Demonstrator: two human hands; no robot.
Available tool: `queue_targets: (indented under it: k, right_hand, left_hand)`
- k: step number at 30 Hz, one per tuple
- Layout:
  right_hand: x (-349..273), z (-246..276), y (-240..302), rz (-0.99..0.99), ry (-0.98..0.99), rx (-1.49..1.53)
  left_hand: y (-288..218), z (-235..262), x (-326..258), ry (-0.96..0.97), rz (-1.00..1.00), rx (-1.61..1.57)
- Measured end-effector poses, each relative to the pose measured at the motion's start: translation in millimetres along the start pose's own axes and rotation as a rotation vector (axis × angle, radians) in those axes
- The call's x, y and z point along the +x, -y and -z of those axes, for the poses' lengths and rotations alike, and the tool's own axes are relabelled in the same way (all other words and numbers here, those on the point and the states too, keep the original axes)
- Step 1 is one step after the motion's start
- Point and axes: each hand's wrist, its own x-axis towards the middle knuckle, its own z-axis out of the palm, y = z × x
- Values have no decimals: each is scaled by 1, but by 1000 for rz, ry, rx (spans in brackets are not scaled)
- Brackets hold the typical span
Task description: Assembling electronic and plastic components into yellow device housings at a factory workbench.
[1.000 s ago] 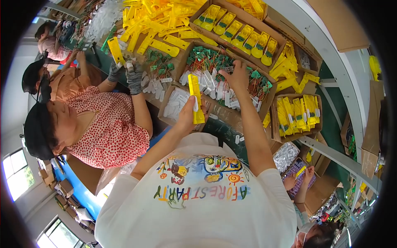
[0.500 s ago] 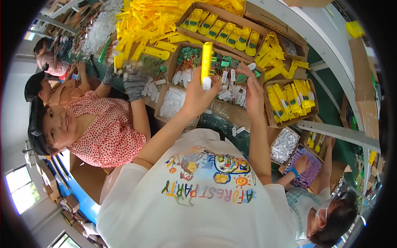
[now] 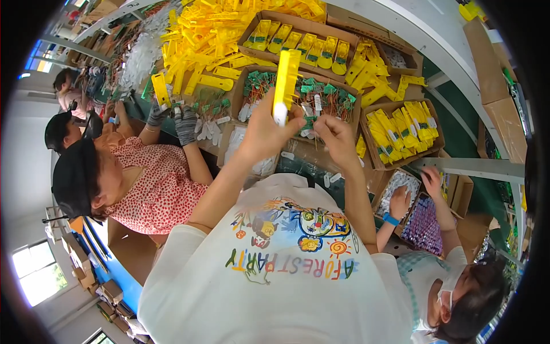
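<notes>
My left hand (image 3: 264, 136) is closed around a long yellow plastic housing (image 3: 286, 80), held upright with small prongs along its right edge. A white piece (image 3: 279, 113) shows at its lower end, by my thumb. My right hand (image 3: 339, 140) is closed in a pinch just right of it. A small green circuit board (image 3: 308, 122) shows at its fingertips, close to the left thumb; the exact grip is partly hidden. Both hands are above the near side of a cardboard box (image 3: 356, 117) of green boards, wires and white modules.
Yellow housings (image 3: 200, 34) are heaped at the back left. Beyond my hands stands a carton (image 3: 247, 24) of fitted yellow pieces; another box (image 3: 382, 163) is on the right. Co-workers sit on both sides: a gloved hand (image 3: 185, 125) at left, bare hands (image 3: 400, 200) at right.
My right hand has gone from open fingers over the box to a pinch lower and nearer the left hand, with a green board at its fingertips. The yellow housing has tilted slightly.
</notes>
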Motion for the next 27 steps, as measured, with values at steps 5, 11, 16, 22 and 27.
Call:
queue_targets:
  k: [5,11,16,22,27]
  right_hand:
    - [1,-10,9,203,-89,-121]
    - [-7,-28,4,131,-228,-9]
    - [0,-23,0,146,-193,20]
    - [3,-17,1,26,-54,-10]
    - [-3,-21,17,9,-121,-219]
  left_hand:
    - [-1,0,-3,-67,259,-418]
    - [22,-22,-14,-338,-307,4]
    - [20,-19,-14,-278,-386,202]
    - [19,-19,-11,-248,-74,-215]
    - [8,-19,-14,-225,236,-838]
